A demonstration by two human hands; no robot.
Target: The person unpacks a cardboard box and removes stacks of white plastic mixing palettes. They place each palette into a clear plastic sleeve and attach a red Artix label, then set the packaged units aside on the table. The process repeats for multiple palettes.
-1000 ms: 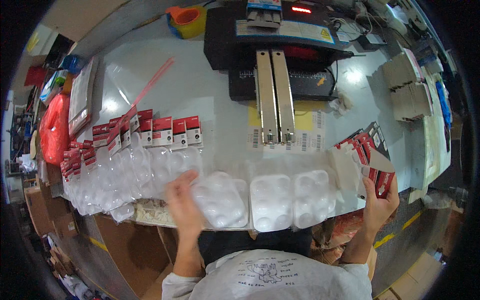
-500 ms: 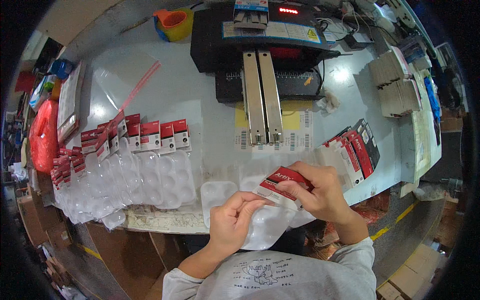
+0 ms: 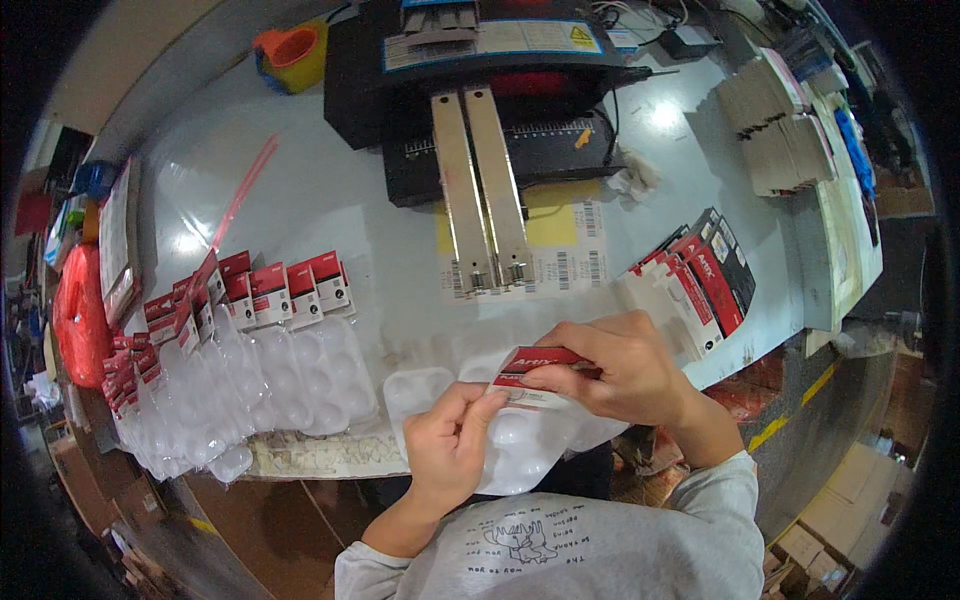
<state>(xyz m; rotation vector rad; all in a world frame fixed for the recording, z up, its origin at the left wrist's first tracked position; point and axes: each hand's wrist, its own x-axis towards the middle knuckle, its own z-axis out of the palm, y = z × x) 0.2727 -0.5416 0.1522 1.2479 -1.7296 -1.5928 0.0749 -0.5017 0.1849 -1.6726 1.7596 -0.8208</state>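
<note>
And here both hands work close together over the table edge: the left hand (image 3: 445, 445) pinches the near-left corner of a red-and-white card (image 3: 527, 360), while the right hand (image 3: 625, 370) grips its other end, thumb on top! The card sits right at the upper edge of a white welled tray (image 3: 515, 455). Off left, carded trays (image 3: 300, 375) overlap in a row (quite a crowd); over right, more cards (image 3: 705, 285) lie fanned.
</note>
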